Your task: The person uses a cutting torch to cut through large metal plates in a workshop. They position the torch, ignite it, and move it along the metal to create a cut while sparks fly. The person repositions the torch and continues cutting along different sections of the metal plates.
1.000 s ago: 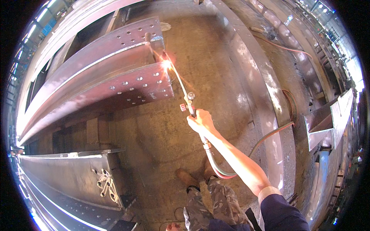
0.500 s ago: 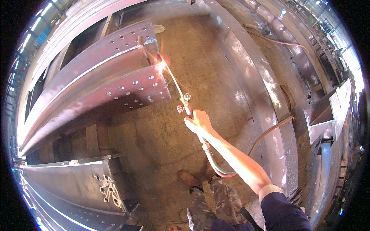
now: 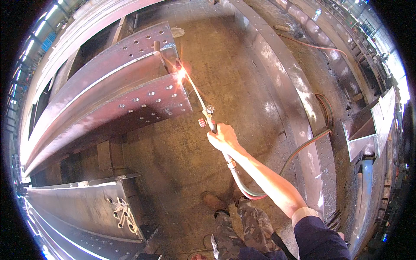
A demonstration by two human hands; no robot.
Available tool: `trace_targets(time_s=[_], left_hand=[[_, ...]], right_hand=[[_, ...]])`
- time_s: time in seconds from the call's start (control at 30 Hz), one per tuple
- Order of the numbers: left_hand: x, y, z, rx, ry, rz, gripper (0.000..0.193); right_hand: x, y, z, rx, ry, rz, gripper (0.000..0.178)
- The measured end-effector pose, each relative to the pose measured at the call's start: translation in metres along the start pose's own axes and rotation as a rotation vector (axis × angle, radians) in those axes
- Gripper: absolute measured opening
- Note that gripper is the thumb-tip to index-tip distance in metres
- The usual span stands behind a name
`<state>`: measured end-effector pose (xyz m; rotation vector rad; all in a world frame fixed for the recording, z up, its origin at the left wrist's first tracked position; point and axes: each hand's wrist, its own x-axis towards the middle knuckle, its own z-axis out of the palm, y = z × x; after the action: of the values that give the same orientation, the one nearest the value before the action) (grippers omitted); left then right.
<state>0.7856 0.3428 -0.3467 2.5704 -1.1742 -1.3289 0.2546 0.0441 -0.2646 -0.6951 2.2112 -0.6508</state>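
My right hand (image 3: 223,137) is closed around the handle of a gas torch (image 3: 208,116), my bare forearm reaching up from the lower right. The torch has a long thin nozzle and red and metal valve knobs. At its tip, a bright orange flame (image 3: 182,72) with sparks meets the end of a reddish-brown steel H-beam (image 3: 143,89), between its two flanges. Rows of round holes pierce the flanges. The glare hides the exact spot it touches. Green and red hoses (image 3: 247,193) trail from the handle under my forearm. My left hand is out of view.
Another steel beam (image 3: 82,203) lies at lower left, with several ring-shaped metal pieces (image 3: 124,215) at its end. A long beam (image 3: 303,102) curves down the right side, the hose (image 3: 303,146) crossing it. An angular steel piece (image 3: 362,125) stands farther right. My legs (image 3: 253,221) are below.
The view has shifted very slightly. The torch, its flame and my right hand stay in nearly the same place at the beam's end.
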Motion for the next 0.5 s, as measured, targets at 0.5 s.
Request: trace_targets(time_s=[0.5], left_hand=[[-0.017,0.024,0.004,-0.111,-0.003,-0.050,0.027]], right_hand=[[0.004,0.006,0.007,-0.017,0.012,-0.013,0.032]])
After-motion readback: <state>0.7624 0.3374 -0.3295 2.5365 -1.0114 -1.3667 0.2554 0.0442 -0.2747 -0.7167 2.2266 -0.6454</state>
